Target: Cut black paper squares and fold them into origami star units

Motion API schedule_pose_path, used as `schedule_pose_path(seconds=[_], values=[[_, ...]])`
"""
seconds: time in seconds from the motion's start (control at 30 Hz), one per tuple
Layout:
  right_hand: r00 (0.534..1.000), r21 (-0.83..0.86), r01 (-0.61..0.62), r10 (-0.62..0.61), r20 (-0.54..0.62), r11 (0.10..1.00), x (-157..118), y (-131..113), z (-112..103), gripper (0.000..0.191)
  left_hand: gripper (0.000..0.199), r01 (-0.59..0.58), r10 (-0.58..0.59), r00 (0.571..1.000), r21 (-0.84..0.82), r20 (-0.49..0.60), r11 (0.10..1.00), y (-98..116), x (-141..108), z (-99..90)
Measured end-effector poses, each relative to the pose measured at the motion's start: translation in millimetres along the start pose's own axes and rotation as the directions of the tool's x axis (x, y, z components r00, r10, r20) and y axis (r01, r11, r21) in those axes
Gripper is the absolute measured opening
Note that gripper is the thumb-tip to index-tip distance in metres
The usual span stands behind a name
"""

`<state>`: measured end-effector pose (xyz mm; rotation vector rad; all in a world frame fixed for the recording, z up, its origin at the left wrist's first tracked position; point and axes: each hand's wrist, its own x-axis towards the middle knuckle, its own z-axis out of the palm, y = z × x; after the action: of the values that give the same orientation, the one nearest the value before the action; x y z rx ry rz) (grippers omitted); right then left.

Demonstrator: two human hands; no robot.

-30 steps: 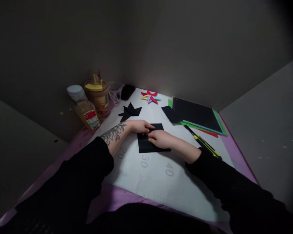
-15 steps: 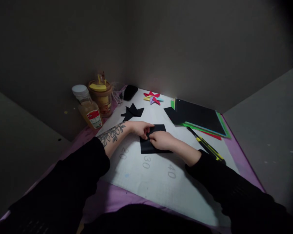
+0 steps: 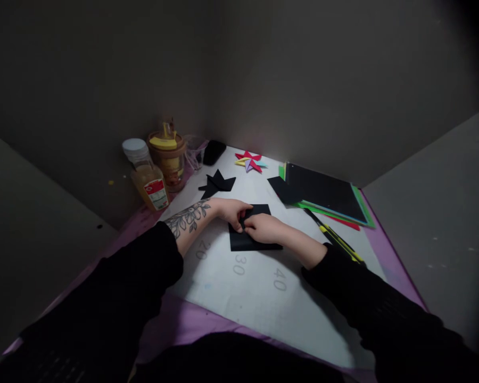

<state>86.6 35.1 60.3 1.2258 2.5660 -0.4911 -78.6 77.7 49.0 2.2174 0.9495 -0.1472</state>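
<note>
A square of black paper (image 3: 259,246) lies on the white mat in front of me, with a crease or folded band along its near side. Over its left edge, my left hand (image 3: 234,211) is closed, thumb and fingers pinching at the paper's middle. My right hand (image 3: 263,227) meets it from the right, its fingers curled and pressed to the same spot. The fingertips nearly touch, and they hide what the paper does between them. Beyond my left wrist rest folded black paper pieces (image 3: 219,183) with pointed ends.
A yellow-and-black utility knife (image 3: 340,242) lies to the right, below a stack of coloured sheets (image 3: 323,189) topped with black. Small folded paper stars (image 3: 249,161) sit at the back. At left stand a white-capped bottle (image 3: 147,178), a lidded cup (image 3: 170,157) and a black phone-like object (image 3: 214,152).
My left hand has shifted very slightly, its thumb a little lower at the paper's middle. The right hand and the paper stay almost in place; the view moved a touch.
</note>
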Motion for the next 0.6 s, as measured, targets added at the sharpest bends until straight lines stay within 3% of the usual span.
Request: schedule_pose_path(seconds=[0.23, 0.37, 0.47, 0.6], values=[[0.999, -0.017, -0.015, 0.014, -0.039, 1.0, -2, -6, -5, 0.022, 0.097, -0.033, 0.035, 0.999, 0.099, -0.022, 0.995, 3, 6, 1.7], [0.976, -0.07, 0.033, -0.047, -0.214, 0.997, -20, -13, -1, 0.025, 0.093, -0.035, 0.04, 0.999, 0.171, -0.022, 0.985, 10, 7, -0.8], [0.917, -0.061, 0.179, -0.189, -0.351, 0.982, -38, -17, 17, 0.032, 0.095, 0.006, -0.007, 1.0, 0.182, 0.008, 0.983, 14, 7, -3.1], [0.855, -0.022, 0.284, -0.264, -0.446, 0.959, -56, -16, 52, 0.041, 0.095, 0.061, -0.06, 0.998, 0.085, -0.016, 0.995, 13, 11, -3.1]])
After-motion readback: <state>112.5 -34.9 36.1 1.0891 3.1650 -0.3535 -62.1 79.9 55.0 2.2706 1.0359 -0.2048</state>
